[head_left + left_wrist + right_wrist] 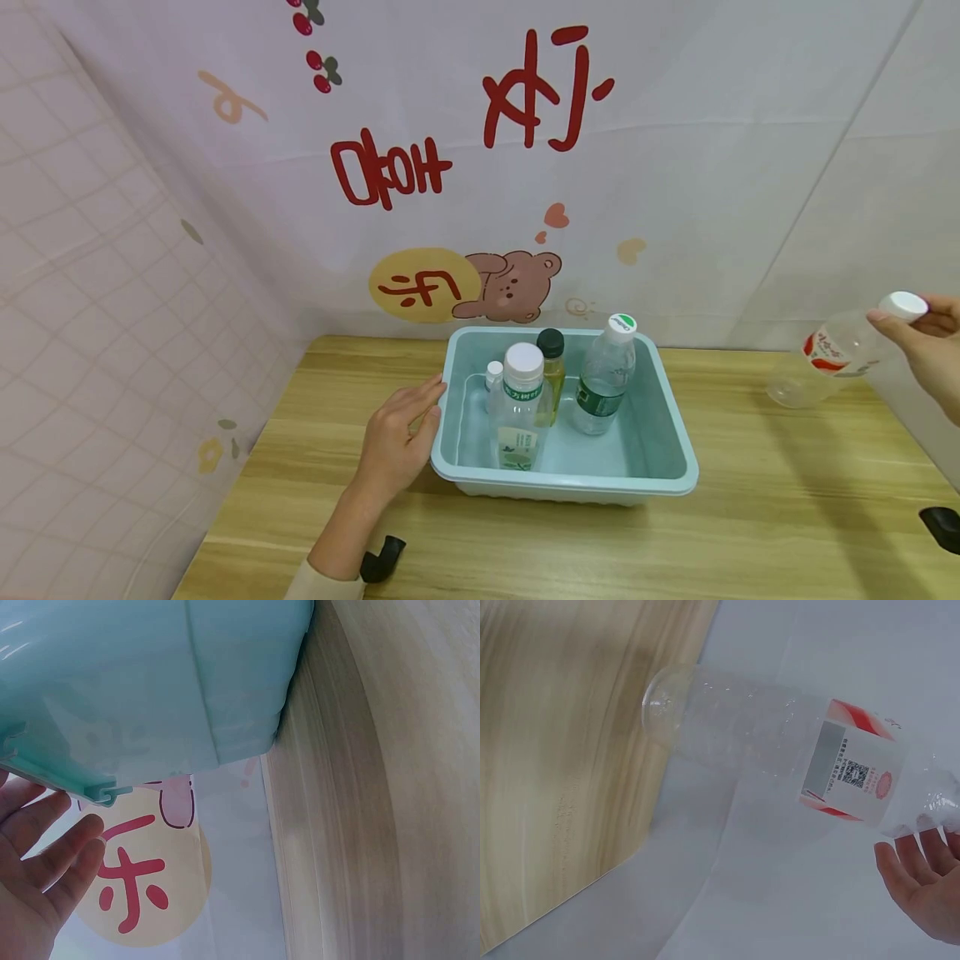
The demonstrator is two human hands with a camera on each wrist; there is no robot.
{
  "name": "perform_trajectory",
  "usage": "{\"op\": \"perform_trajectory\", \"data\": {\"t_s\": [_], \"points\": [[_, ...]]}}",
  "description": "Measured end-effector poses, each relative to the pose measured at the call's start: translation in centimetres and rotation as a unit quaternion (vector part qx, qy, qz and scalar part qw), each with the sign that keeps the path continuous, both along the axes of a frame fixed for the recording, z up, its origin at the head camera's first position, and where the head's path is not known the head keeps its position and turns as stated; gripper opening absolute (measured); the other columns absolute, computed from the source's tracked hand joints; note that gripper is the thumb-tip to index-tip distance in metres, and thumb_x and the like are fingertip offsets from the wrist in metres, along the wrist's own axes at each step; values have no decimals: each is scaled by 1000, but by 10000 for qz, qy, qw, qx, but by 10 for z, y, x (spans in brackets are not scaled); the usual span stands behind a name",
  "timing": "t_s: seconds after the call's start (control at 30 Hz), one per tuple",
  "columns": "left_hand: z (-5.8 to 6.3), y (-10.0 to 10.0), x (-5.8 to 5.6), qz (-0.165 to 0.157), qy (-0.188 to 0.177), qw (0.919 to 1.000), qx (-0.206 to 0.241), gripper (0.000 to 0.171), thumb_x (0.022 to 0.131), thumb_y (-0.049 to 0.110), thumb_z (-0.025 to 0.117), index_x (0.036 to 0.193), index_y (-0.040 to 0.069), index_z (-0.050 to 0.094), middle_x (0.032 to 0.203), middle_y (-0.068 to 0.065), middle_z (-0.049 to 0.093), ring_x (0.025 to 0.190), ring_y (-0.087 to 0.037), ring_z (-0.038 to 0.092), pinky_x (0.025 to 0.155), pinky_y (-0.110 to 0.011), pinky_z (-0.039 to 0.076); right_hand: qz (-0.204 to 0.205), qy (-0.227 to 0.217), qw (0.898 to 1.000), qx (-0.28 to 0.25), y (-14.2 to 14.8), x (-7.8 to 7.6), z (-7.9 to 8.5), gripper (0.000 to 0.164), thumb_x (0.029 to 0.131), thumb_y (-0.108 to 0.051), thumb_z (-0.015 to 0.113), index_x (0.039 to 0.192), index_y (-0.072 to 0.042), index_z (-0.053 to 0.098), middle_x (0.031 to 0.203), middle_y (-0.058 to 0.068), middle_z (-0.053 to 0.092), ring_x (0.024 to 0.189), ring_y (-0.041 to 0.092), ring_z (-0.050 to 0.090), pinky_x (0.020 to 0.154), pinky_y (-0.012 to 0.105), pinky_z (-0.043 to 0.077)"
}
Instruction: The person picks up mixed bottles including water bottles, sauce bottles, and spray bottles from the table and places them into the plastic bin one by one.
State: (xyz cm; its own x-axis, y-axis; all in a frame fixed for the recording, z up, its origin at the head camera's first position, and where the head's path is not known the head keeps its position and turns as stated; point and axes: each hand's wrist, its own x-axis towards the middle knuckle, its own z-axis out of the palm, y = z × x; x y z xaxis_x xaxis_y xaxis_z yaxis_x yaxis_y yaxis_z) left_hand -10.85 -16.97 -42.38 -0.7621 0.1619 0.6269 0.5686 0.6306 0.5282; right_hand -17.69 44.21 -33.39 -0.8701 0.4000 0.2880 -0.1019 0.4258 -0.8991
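In the head view my right hand [926, 350] grips a clear plastic bottle [832, 354] near its white cap at the far right. The bottle leans, its red-and-white label facing out, and in the right wrist view its rounded base [667, 705] points toward the table edge. My left hand [401, 437] rests against the left rim of a light blue plastic basin [570, 483], its fingers fairly straight. From the left wrist view, the fingertips [90, 825] lie by the rim's underside. Upright in the basin stand a large white-capped bottle [522, 408] and a green-labelled water bottle [603, 375].
Also in the basin are a dark-capped bottle [552, 367] with yellowish contents and a small white-capped bottle [493, 379]. A wood-grain table [750, 517] carries the basin. Behind it hangs a printed white cloth [675, 192]. Black objects [384, 560] show near both wrists.
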Motion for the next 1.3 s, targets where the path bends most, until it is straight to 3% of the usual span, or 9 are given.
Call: {"op": "perform_trajectory", "data": {"t_s": [0.27, 0.47, 0.6, 0.9, 1.3], "points": [[0, 1, 0, -13, 5, 10000, 5, 33, 95, 4, 68, 127, 0, 74, 134, -12, 70, 115, -31, 70, 93, -52, 59, -178, 347, 9992, -53, 0, 3, -5, 37, 96, -7, 73, 107, -37, 54, 96, -26, 56, 86, -11, 51, 75, -3, 40], [1, 1, 0, -7, -49, 10000, 39, 34, 95, 4, 68, 128, 1, 74, 136, -11, 69, 116, -30, 70, 93, -52, 59, -360, 927, 9950, 129, 0, 1, -9, 40, 95, -2, 72, 110, -38, 65, 99, -24, 61, 92, -10, 56, 82, -1, 41], [1, 1, 0, -15, -49, 10000, 11, 34, 95, 4, 68, 128, 0, 74, 136, -11, 69, 116, -31, 70, 94, -52, 59, -436, 1032, 9936, 170, -16, 7, 2, 38, 97, -1, 70, 112, -36, 67, 100, -23, 62, 96, -8, 55, 85, 0, 40], [-1, 0, 0, -22, 11, 10000, 5, 33, 95, 4, 68, 127, -1, 74, 134, -15, 70, 115, -32, 70, 93, -54, 59, -666, 951, 9920, 493, -49, 25, 24, 41, 101, -5, 65, 136, -26, 63, 110, -22, 57, 95, -10, 55, 87, 2, 38], [0, 1, 1, -14, 11, 10000, 24, 33, 94, 3, 69, 127, -1, 74, 134, -14, 70, 116, -33, 70, 94, -54, 59, -643, 1008, 9886, 918, -82, 44, 46, 39, 102, -11, 67, 139, -24, 63, 109, -25, 56, 87, -12, 55, 81, -1, 41]]}}
